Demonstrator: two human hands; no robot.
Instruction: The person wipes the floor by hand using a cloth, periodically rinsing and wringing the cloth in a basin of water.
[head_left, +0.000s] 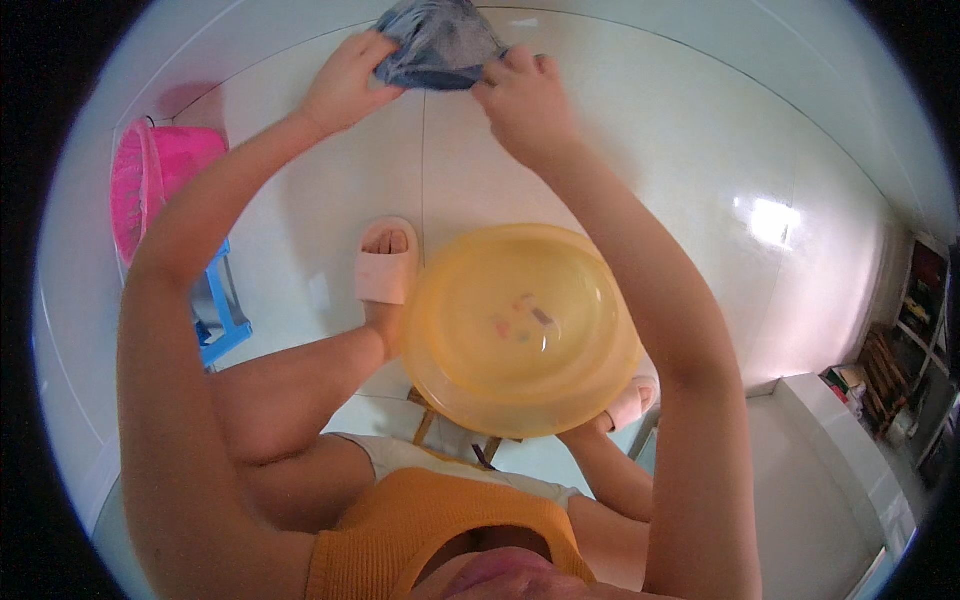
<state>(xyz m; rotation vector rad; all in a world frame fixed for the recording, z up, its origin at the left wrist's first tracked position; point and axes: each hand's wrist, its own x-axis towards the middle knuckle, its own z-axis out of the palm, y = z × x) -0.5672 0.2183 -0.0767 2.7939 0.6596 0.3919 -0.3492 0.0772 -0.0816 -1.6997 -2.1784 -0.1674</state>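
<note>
A piece of blue-grey cloth (442, 49) is stretched between my two hands at the top of the view, its far edge cut off by the picture's rim. My left hand (349, 79) pinches its left side. At its right lower corner my right hand (529, 101) grips the fabric. Both arms reach well forward, past a yellow translucent plastic basin (517, 405) that sits between my legs. Small coloured marks show at the basin's bottom; whether they are printed on it I cannot tell.
A pink plastic basket or tub (184, 154) stands at the left wall near a blue-framed stool (225, 300). Pink slippers (386, 277) are on my feet. A wooden-legged support (424, 427) shows below the basin. To the right are a raised ledge (832, 442) and shelves (919, 300).
</note>
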